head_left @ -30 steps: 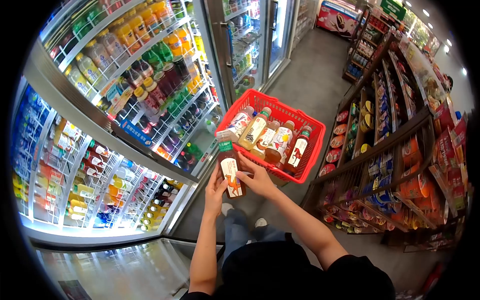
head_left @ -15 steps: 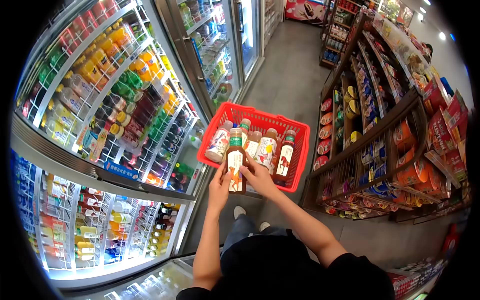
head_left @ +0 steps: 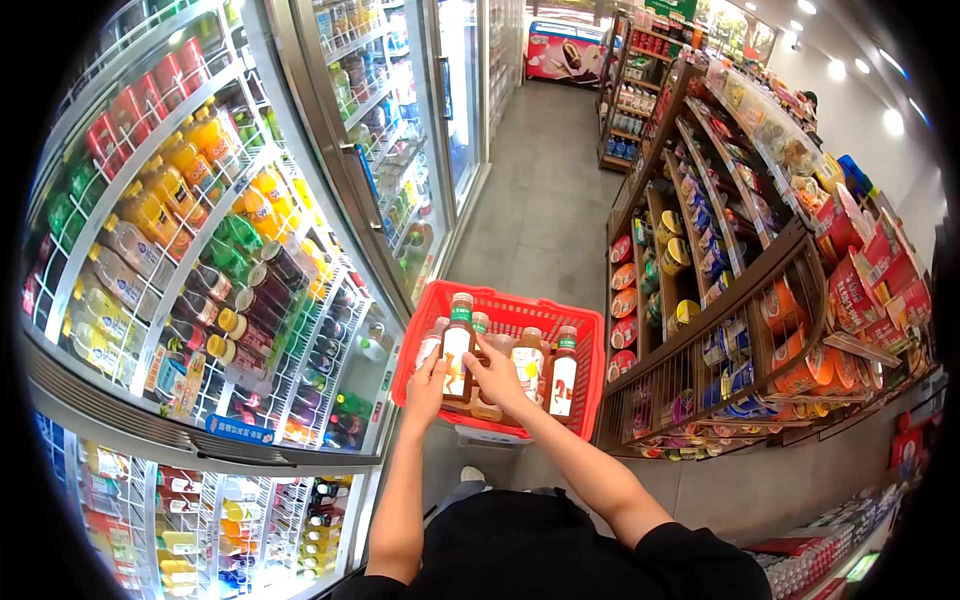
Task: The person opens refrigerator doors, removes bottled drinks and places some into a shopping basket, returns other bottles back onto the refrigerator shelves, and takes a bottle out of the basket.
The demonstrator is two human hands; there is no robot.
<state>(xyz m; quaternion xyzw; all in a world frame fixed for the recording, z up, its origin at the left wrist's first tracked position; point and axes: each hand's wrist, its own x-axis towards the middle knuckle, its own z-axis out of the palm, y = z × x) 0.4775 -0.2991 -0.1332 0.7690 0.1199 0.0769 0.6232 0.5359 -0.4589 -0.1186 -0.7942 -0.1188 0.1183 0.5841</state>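
Observation:
A brown drink bottle [head_left: 457, 345] with a green-banded neck and a pale label stands nearly upright over the left part of the red shopping basket [head_left: 594, 365]. My left hand [head_left: 425, 390] closes on its lower left side. My right hand [head_left: 498, 377] grips it from the right, thumb against the label. Whether the bottle's base touches the basket floor is hidden. Beside it in the basket are several more bottles, among them a dark one with a white label [head_left: 562, 374] and one with a yellow fruit picture [head_left: 527, 362].
To the left stands a lit drinks cooler [head_left: 170, 240] filled with bottles and cans, its metal frame close to the basket. On the right a shelf rack [head_left: 720, 330] holds cup noodles and packets. A grey floor aisle [head_left: 540, 190] runs ahead to a pink freezer [head_left: 565, 52].
The bottle has moved away from my body, from over the basket's near rim to farther inside its outline, both hands still on it. My view has tilted up, so the basket appears lower.

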